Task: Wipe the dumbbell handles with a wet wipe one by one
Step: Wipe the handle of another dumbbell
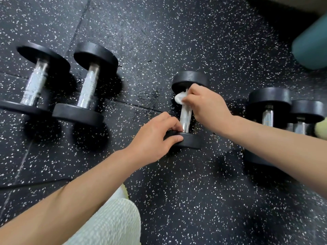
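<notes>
On the speckled floor, the middle dumbbell is being gripped at its near weight by the left hand, while a white wipe is being pinched against the far end of the handle by the right hand (fingers curled).

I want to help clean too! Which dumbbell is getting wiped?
Black dumbbells lie on the black speckled rubber floor. Find the small middle dumbbell, alone between two pairs. Only it has a white wet wipe on its silver handle.
</notes>
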